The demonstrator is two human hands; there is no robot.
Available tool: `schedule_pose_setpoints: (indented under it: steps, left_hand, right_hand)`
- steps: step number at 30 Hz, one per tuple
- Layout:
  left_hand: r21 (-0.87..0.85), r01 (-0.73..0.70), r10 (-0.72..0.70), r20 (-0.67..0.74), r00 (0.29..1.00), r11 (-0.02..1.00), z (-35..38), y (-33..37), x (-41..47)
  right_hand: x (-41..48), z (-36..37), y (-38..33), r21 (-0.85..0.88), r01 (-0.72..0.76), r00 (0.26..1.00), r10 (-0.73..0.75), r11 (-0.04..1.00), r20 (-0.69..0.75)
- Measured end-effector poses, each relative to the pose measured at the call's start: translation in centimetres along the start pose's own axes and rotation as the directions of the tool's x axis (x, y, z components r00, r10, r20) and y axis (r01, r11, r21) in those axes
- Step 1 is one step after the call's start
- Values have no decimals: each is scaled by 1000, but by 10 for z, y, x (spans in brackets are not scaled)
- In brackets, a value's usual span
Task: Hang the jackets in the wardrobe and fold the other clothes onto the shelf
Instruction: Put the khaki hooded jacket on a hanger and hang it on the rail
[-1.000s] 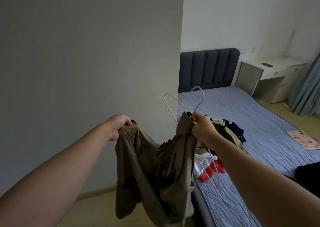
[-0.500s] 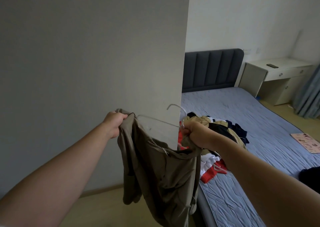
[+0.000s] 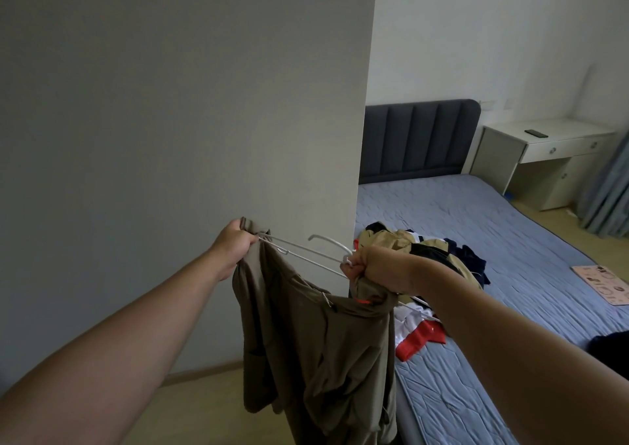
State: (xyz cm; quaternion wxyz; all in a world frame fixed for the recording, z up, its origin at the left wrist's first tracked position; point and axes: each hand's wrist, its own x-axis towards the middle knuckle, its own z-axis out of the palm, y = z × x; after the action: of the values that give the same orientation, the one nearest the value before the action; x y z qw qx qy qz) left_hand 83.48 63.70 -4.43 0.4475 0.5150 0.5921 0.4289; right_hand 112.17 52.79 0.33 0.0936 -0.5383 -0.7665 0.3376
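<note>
Across the left and middle of the frame, a plain grey wall panel (image 3: 170,104), ending in a vertical edge right of centre. Past that edge, in the right half, a bed (image 3: 510,257) with a blue quilted cover and a dark padded headboard (image 3: 418,141).

Bottom centre, in front of the panel's edge, an olive jacket (image 3: 323,342), slack and bunched, held up at two points.

Upper right, beside the headboard, a white counter (image 3: 510,135) with a small dark flat object (image 3: 536,133) on top. At the far right edge, a grey-blue curtain (image 3: 609,189).

On the bed just right of centre, a loose pile of clothes (image 3: 425,250) in tan, black and navy, with a red-and-white garment (image 3: 418,335) below it.

Left hand (image 3: 235,244), left of centre: fingers curled tight round one upper corner of the jacket, right where the hanger's end arrives.

Right hand (image 3: 377,267), centre: fingers clamped on the neck of a white wire hanger (image 3: 306,255) together with jacket cloth.

Hanger slanting between both hands, hook arching above the wires.
</note>
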Motion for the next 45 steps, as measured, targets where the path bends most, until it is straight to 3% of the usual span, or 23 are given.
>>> schedule_pose_setpoints:
  steps: [4,8,10,12,15,17,20,26,34,40,43,45]
  left_hand:
    - [97,-87,92,-50,994,991,0,3,1]
    - [119,-108,118,-82,990,987,-2,2,-4]
    - [114,-129,131,-13,991,985,3,5,-11]
    - [109,-147,138,86,987,983,8,11,-20]
    - [115,-186,151,262,953,976,16,19,-37]
    - [108,-203,159,320,934,973,23,25,-49]
    - [151,-260,189,374,908,954,34,29,-62]
    - [468,-460,261,429,865,754,58,30,-75]
    - [571,-324,139,343,929,754,87,29,-78]
    - [602,-205,32,286,958,772,94,29,-74]
    - [617,-190,22,269,963,764,94,28,-69]
    - [626,-173,17,246,969,760,92,27,-66]
  right_hand:
    - [-2,0,4,-154,68,998,-67,986,8]
    - [-5,0,2,-201,83,996,-77,976,37]
    - [-3,-1,-1,-154,73,996,-64,985,63]
    - [-4,0,-5,-153,91,995,-95,984,-16]
    - [-6,-1,-9,-98,-11,996,2,995,-90]
    - [-6,0,-10,-33,-92,983,85,995,-163]
    - [-4,3,-10,-50,-97,973,84,994,-217]
    - [2,8,-21,-188,-99,975,57,977,-216]
    - [4,8,-29,-218,-51,926,-36,975,-376]
    - [4,-7,-30,-92,-198,932,158,976,-325]
    - [2,-10,-27,-176,-203,946,147,963,-288]
    - [1,-7,-27,-249,-189,935,97,950,-341]
